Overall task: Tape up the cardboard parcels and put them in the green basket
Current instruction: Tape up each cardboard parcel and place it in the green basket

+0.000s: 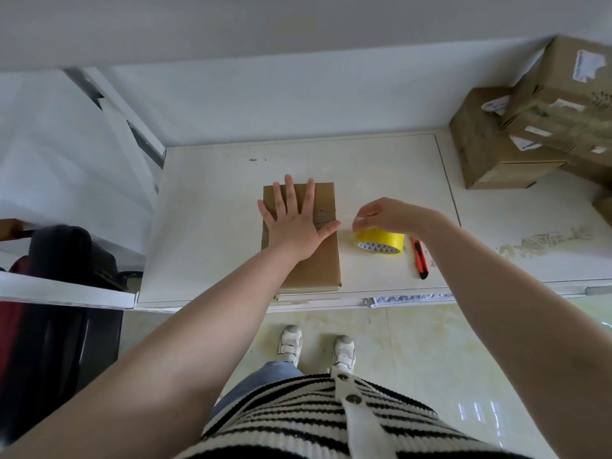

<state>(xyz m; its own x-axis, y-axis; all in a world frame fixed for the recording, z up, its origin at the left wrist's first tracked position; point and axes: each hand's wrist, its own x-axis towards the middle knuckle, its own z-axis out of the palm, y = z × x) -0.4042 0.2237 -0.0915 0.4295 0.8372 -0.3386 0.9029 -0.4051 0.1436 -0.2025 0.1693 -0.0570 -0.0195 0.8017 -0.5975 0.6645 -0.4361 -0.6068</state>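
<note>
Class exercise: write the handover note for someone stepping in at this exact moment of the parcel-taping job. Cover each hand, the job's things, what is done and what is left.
Left hand: flat on the parcel, fingers spread, pressing it down.
Right hand: pinching the tape end above the yellow tape roll, which stands right of the parcel.
Red cutter: on the table, right of the roll.
More boxes: stacked at the far right.
Done: a strip seems to cross the parcel's top.
Left: cut the tape, finish sealing, basket the parcel. The green basket is out of view.
</note>
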